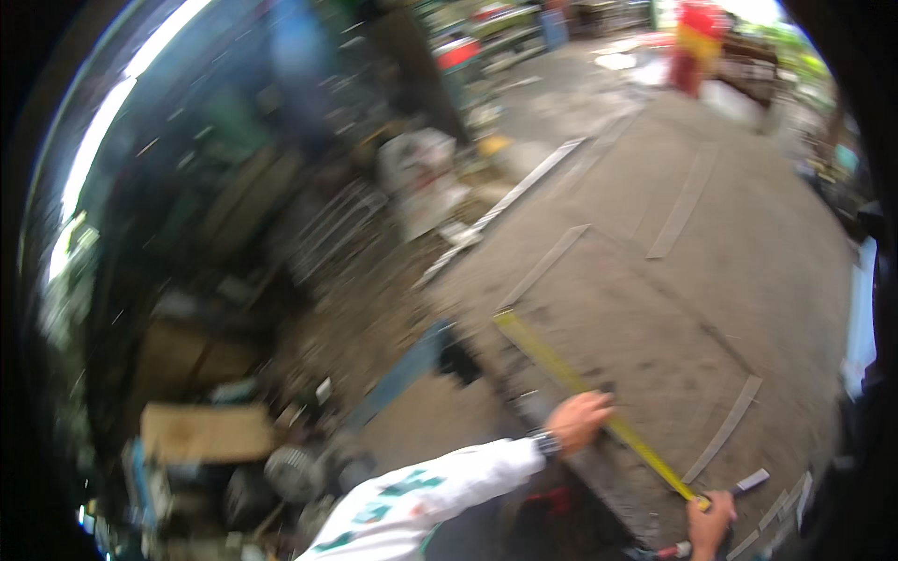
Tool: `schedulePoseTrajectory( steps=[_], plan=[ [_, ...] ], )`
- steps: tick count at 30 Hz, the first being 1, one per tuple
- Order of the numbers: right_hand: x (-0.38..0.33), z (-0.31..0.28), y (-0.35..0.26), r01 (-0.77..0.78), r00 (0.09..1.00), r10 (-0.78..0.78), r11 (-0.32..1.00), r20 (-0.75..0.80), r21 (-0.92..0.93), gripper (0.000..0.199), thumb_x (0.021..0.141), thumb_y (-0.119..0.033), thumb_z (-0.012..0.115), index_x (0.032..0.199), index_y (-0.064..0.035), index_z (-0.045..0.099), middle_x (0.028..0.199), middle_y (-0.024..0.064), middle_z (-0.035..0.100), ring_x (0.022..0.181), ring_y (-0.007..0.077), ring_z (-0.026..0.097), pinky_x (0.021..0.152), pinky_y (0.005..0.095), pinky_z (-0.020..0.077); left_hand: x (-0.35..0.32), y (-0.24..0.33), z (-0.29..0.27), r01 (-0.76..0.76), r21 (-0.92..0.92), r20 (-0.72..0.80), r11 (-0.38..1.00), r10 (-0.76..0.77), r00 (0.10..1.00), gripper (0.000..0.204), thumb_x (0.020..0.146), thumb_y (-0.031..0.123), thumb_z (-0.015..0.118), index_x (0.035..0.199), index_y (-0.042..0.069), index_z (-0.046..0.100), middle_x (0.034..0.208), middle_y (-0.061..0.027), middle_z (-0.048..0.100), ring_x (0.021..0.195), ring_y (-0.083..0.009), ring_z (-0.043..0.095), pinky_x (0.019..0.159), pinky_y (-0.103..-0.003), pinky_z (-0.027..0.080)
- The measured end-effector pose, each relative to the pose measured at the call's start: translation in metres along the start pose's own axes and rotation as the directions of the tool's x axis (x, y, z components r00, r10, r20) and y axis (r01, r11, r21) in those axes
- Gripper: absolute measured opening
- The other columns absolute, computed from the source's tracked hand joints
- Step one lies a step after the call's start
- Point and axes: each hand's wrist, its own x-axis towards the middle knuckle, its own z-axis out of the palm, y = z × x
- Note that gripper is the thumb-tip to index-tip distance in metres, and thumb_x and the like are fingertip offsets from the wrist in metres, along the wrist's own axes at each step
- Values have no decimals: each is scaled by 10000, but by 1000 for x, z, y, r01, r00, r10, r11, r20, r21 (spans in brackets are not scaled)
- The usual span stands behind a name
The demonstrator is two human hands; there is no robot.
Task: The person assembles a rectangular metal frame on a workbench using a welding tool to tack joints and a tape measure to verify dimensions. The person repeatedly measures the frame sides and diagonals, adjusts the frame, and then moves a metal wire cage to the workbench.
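Observation:
A yellow tape measure [543, 352] is pulled out in a straight line across a grey-brown work surface [786, 280]. My left hand [578, 421] closes on the blade about midway, with fingers bent over it. At the blade's near right end, my right hand [713, 524] grips the tape measure; its case is mostly hidden. A slim stick with a pale end [752, 481] juts out beside the right fingers, its kind unclear. The blade's far end reaches a thin flat strip [547, 266]. Another thin strip [725, 428] lies close to the right hand.
Farther back on the surface lies another flat strip [683, 201]. A pale bar [528, 187] runs along the left edge. A red-handled tool [672, 550] sits by my right wrist. Left, on the floor, are a cardboard box [206, 432], a white sack [418, 178] and clutter. Motion blurs much.

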Motion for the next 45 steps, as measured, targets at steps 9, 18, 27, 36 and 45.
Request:
schedulePoseTrajectory(
  steps=[9,18,27,36,45],
  plan=[
    [5,-21,-18,30,982,-15,997,190,-76,411,973,-354,768,1178,1,742,1164,226,717,1094,397,659,966,452,519,-15,26,18,219,33,-71,975,-217,974,81,820,135,676,877,81,694,1091,-81,615,1079,-241,596,921,-381,488],
    [19,-19,-19,-7,959,35,995,283,-98,408,973,-364,783,1156,-1,754,1119,215,750,1023,338,683,945,428,527,-9,29,54,308,83,-96,948,-300,949,88,795,190,700,787,126,760,999,-62,622,1051,-239,585,885,-370,474],
    [4,-22,-26,-2,967,25,996,255,-88,420,987,-404,763,1157,-20,759,1107,184,760,996,324,682,923,422,531,-6,27,52,266,33,-104,963,-262,959,82,801,183,699,783,118,746,1001,-55,624,1067,-239,597,881,-368,472],
    [25,-2,-13,136,984,-141,989,110,58,230,908,-136,756,1065,21,699,1029,183,667,988,365,653,906,429,512,-12,12,-31,218,-45,-22,975,-220,975,91,814,129,677,887,82,700,1003,-84,624,985,-272,645,866,-409,526],
    [6,-6,-23,16,997,-19,999,70,44,256,877,-164,773,1062,1,709,1023,182,661,973,392,655,891,446,507,-12,14,-30,112,22,12,993,-112,994,145,838,111,656,972,91,707,1057,-75,612,1049,-273,605,926,-393,487]
  ],
)
